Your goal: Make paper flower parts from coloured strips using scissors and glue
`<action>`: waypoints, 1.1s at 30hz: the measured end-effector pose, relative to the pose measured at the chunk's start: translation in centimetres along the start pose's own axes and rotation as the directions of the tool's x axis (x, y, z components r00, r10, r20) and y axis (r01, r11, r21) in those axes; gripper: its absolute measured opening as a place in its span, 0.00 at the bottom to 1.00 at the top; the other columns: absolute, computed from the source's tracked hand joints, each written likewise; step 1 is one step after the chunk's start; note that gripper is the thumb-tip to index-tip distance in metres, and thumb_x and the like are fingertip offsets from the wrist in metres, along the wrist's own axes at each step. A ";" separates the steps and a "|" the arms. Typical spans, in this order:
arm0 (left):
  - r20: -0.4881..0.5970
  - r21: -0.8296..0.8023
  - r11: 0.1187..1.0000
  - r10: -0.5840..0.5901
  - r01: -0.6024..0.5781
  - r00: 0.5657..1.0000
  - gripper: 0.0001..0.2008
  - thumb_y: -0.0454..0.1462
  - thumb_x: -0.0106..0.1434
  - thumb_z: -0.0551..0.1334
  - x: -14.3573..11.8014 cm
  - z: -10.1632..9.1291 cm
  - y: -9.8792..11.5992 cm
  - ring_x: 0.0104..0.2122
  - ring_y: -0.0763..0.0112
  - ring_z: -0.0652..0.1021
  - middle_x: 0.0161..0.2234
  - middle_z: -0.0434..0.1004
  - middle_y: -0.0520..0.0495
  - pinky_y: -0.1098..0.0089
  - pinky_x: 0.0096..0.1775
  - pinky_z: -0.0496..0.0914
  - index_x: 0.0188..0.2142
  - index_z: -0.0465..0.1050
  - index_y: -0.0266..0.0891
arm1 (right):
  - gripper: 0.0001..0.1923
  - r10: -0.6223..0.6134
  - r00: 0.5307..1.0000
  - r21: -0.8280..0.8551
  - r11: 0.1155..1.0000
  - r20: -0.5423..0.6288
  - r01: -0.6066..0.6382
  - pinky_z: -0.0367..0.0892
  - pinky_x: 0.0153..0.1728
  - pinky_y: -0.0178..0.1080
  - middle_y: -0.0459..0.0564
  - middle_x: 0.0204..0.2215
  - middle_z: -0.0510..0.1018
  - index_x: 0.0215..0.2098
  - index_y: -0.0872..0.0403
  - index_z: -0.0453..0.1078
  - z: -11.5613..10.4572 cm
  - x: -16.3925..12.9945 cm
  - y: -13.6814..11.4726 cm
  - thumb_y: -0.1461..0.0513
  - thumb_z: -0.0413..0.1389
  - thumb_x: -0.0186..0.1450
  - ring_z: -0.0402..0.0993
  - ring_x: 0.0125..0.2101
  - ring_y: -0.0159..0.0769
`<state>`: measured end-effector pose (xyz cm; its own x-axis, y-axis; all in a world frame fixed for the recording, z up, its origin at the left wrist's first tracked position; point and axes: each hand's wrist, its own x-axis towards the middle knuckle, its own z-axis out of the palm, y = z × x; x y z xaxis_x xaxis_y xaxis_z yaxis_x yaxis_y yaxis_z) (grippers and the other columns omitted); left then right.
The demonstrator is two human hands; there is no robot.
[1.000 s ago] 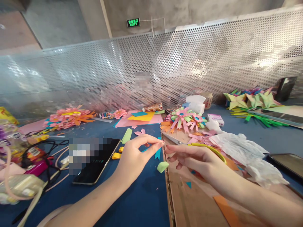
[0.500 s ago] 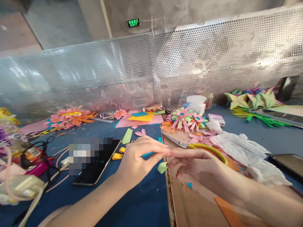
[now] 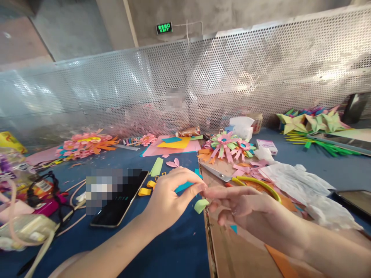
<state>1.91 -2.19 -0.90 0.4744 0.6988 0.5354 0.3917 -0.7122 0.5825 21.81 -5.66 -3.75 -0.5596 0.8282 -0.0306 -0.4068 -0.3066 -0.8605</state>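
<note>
My left hand (image 3: 171,200) is closed in a pinch, thumb against fingertips; whatever lies between them is hidden. Its fingertips meet those of my right hand (image 3: 243,204), whose index finger reaches left while the others curl. A small curled light green paper piece (image 3: 201,205) sticks out at my right fingertips, seemingly held there. Behind my left fingers a blue paper strip (image 3: 185,187) shows in part. Just beyond the hands are scissors (image 3: 224,177) with yellow handles, pink paper petals (image 3: 173,163), green paper strips (image 3: 156,167) and yellow paper loops (image 3: 145,191).
A phone (image 3: 121,200) lies left of my hands, beside cables (image 3: 52,189). Paper flowers (image 3: 226,144) and coloured sheets (image 3: 179,148) stand along the back, before a perforated metal screen (image 3: 145,88). Crumpled tissues (image 3: 298,181) are at right, near brown cardboard (image 3: 232,255).
My right fingers have shifted slightly around the fingertips of my left hand, and the right index finger bends a little more. The green paper piece stays at the right fingertips. The view has shifted slightly.
</note>
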 end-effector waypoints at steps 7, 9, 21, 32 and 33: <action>-0.092 -0.100 0.995 0.003 -0.012 0.996 0.04 0.33 0.59 0.63 -0.1 0.1 -0.2 0.30 0.78 0.75 0.28 0.78 0.54 0.77 0.35 0.68 0.28 0.75 0.39 | 0.18 -0.020 0.999 -0.071 0.997 -0.049 0.017 0.62 0.34 0.31 0.51 0.36 0.75 0.46 0.54 0.73 -0.7 0.4 0.8 0.58 0.61 0.58 0.68 0.32 0.30; -0.085 -0.187 0.981 0.026 -0.042 0.996 0.03 0.32 0.57 0.64 -0.2 0.2 -0.2 0.31 0.76 0.76 0.29 0.79 0.53 0.76 0.35 0.69 0.28 0.77 0.40 | 0.20 -0.103 0.994 -0.154 0.983 -0.027 0.098 0.60 0.30 0.30 0.49 0.34 0.74 0.43 0.53 0.75 -0.9 0.7 1.2 0.54 0.64 0.54 0.66 0.30 0.27; -0.023 -0.397 0.899 0.193 -0.186 0.981 0.11 0.26 0.51 0.68 -1.1 1.5 1.5 0.33 0.71 0.77 0.31 0.81 0.49 0.70 0.37 0.71 0.33 0.79 0.40 | 0.09 -0.220 0.968 -0.272 0.931 0.120 0.245 0.63 0.37 0.34 0.44 0.31 0.71 0.24 0.53 0.74 -1.2 1.5 1.9 0.57 0.67 0.50 0.66 0.35 0.31; 0.368 -0.649 0.564 -0.354 0.510 0.860 0.05 0.37 0.58 0.64 -0.7 2.4 0.6 0.28 0.79 0.71 0.25 0.75 0.54 0.77 0.32 0.62 0.27 0.78 0.41 | 0.18 -0.682 0.661 -0.795 0.192 0.314 0.575 0.71 0.35 0.32 0.49 0.40 0.69 0.48 0.46 0.71 -0.1 0.0 0.1 0.67 0.58 0.61 0.71 0.39 0.31; 0.397 -0.652 0.542 -0.352 0.530 0.848 0.06 0.38 0.58 0.64 -0.7 2.5 0.6 0.27 0.80 0.69 0.25 0.74 0.54 0.78 0.31 0.61 0.27 0.78 0.40 | 0.17 -0.688 0.633 -0.816 0.105 0.353 0.569 0.71 0.36 0.33 0.50 0.39 0.70 0.48 0.49 0.72 -0.3 0.1 0.1 0.68 0.57 0.62 0.71 0.39 0.32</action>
<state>3.81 -3.23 -2.44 0.5775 0.8164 0.0062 -0.0502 0.0279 0.9984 21.95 -5.49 -3.99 -0.3295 0.5700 0.7527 0.2284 0.8216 -0.5223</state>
